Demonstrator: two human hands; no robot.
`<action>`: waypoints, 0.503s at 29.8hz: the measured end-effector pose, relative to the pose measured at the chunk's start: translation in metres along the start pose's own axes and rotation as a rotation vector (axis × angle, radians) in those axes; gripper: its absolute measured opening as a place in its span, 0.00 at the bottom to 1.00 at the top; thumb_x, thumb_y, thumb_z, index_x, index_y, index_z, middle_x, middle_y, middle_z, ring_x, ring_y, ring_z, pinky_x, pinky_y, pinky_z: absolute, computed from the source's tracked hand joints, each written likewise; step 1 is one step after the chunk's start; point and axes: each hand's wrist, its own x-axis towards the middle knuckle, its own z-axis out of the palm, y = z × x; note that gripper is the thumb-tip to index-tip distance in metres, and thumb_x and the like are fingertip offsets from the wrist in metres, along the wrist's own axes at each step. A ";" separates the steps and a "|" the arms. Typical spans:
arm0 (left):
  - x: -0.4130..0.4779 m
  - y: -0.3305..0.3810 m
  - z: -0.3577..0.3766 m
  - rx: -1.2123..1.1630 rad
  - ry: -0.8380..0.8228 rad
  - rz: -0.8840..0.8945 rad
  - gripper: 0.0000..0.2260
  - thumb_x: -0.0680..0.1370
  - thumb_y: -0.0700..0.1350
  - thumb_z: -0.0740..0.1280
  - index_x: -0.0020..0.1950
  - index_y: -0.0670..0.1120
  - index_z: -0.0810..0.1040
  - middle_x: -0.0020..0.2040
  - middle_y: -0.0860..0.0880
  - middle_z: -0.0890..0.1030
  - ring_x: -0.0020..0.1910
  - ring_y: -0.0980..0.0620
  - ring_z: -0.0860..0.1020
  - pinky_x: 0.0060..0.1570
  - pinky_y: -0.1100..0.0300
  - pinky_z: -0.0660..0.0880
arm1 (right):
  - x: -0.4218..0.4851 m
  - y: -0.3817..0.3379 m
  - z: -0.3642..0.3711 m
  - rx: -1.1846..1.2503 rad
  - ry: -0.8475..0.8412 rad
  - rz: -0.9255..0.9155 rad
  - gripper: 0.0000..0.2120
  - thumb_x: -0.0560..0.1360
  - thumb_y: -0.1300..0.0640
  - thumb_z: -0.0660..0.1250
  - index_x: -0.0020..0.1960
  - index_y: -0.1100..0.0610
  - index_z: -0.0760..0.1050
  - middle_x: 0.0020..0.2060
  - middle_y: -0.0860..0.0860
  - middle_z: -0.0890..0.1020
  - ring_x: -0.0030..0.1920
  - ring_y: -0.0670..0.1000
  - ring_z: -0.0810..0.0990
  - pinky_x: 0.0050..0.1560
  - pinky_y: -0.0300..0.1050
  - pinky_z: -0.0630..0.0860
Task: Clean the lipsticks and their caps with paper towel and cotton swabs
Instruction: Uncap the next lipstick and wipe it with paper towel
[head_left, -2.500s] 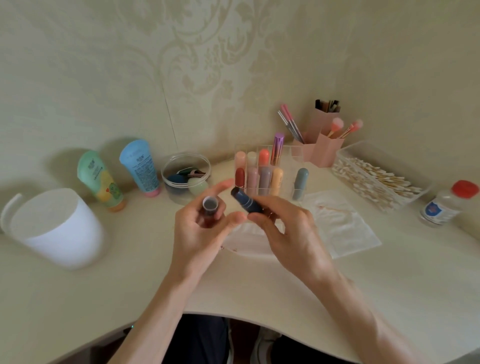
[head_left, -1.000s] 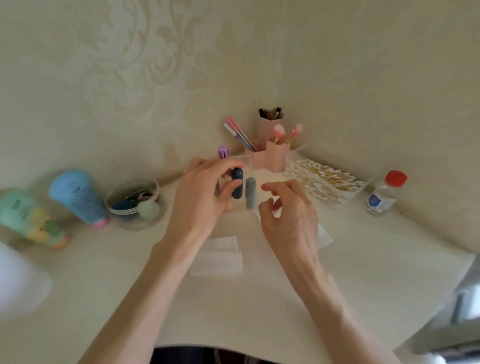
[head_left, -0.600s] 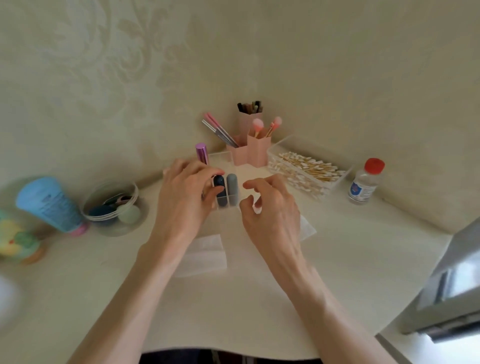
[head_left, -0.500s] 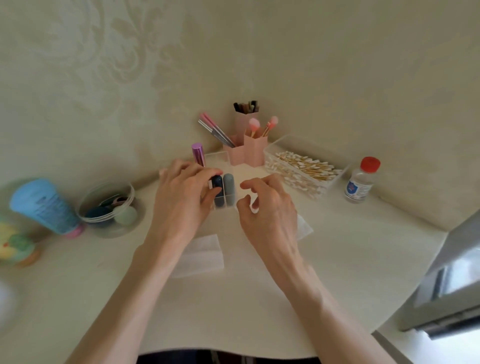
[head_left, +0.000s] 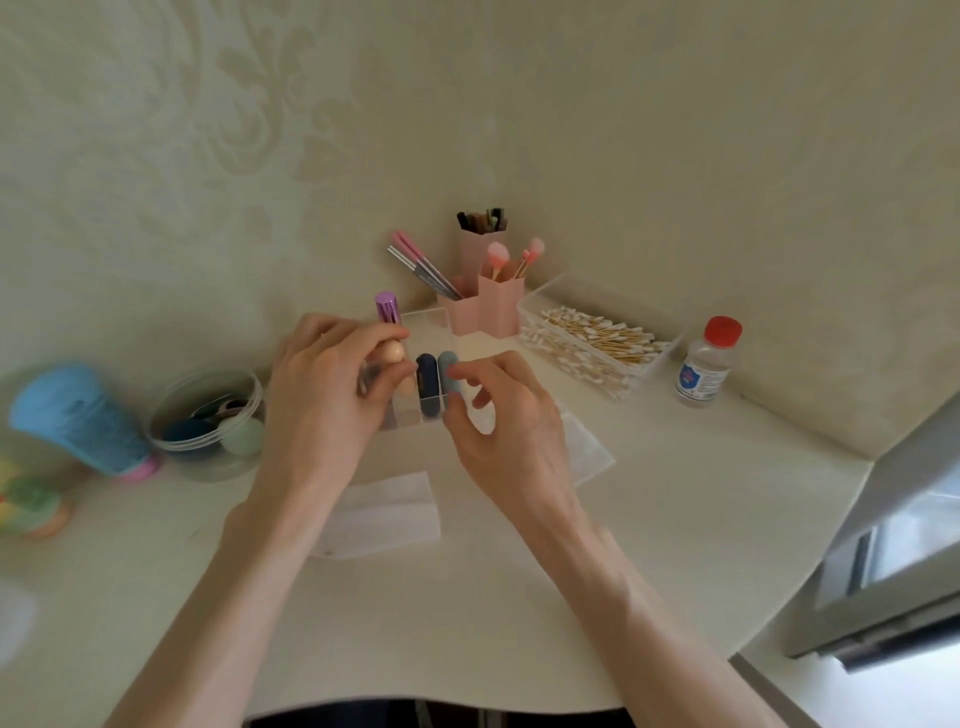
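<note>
While left hand (head_left: 324, 400) pinches peach lipstick (head_left: 393, 354), right hand (head_left: 506, 421) loosely curled alongside.

A: Lipstick colours?
B: peach lipstick (head_left: 393, 355), navy lipstick (head_left: 427, 376), grey-blue lipstick (head_left: 445, 362). Behind them, purple lipstick (head_left: 387, 307) with a metallic sheen.
A: Consumables?
B: paper towel (head_left: 384, 514) white. cotton swabs (head_left: 597, 338): white tips, tan sticks.
A: Surroundings?
B: bench (head_left: 675, 519) cream, plain. wall (head_left: 234, 104) cream with a paler damask scroll pattern. brush holder (head_left: 496, 309) pink; brushes (head_left: 497, 254) pink-tipped. bottle (head_left: 706, 364) clear, red cap, blue-and-white label. tube (head_left: 78, 421) light blue, pink cap. bowl (head_left: 228, 465) clear, holding a dark blue sponge (head_left: 187, 431) and a mint sponge (head_left: 241, 436).
</note>
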 end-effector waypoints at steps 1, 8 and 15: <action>-0.001 0.004 -0.006 -0.038 0.024 -0.006 0.13 0.75 0.51 0.77 0.55 0.46 0.85 0.47 0.50 0.86 0.50 0.46 0.77 0.48 0.51 0.73 | 0.000 -0.002 0.000 0.051 -0.008 -0.031 0.12 0.78 0.56 0.73 0.62 0.52 0.82 0.52 0.46 0.80 0.45 0.47 0.80 0.46 0.41 0.75; -0.030 0.021 -0.033 -0.236 -0.009 -0.095 0.15 0.73 0.59 0.74 0.50 0.50 0.84 0.46 0.57 0.84 0.43 0.53 0.78 0.50 0.51 0.73 | -0.007 -0.011 0.006 0.199 -0.080 -0.203 0.10 0.77 0.52 0.77 0.57 0.54 0.84 0.44 0.43 0.82 0.43 0.43 0.78 0.47 0.45 0.76; -0.061 0.016 -0.039 -0.389 0.109 -0.317 0.11 0.73 0.54 0.76 0.48 0.48 0.85 0.42 0.54 0.83 0.43 0.52 0.79 0.49 0.61 0.73 | -0.014 -0.010 0.019 0.081 -0.098 -0.334 0.10 0.78 0.51 0.76 0.55 0.56 0.85 0.46 0.48 0.85 0.46 0.52 0.81 0.48 0.49 0.77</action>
